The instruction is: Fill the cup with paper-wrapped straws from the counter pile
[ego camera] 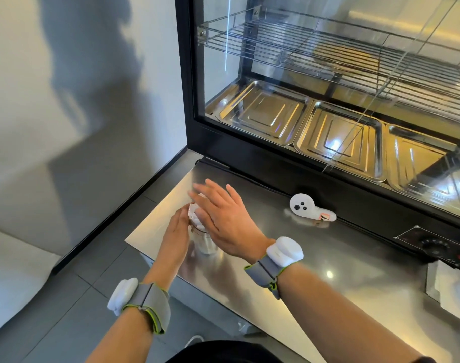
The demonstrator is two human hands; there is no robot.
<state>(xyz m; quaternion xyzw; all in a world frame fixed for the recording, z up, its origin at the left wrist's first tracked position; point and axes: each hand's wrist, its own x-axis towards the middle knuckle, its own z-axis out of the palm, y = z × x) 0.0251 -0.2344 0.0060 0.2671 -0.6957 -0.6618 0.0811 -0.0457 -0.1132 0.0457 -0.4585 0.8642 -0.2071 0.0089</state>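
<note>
Both hands work the clear cup (pixel 204 241) near the steel surface (pixel 315 258) edge: left hand (pixel 176 231) wraps its side to steady it, right hand (pixel 221 218) open-fingered, flat against the white straws (pixel 194 214), apparently tamping them in.

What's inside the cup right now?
White paper-wrapped straws stick out of the clear cup. The left hand and right hand cover most of the rim, so count and fill level are hidden.

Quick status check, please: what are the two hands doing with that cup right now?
Left hand steadying cup. Right hand open, flat against the straws standing in it. Nothing in the way; white gadget lies clear.
</note>
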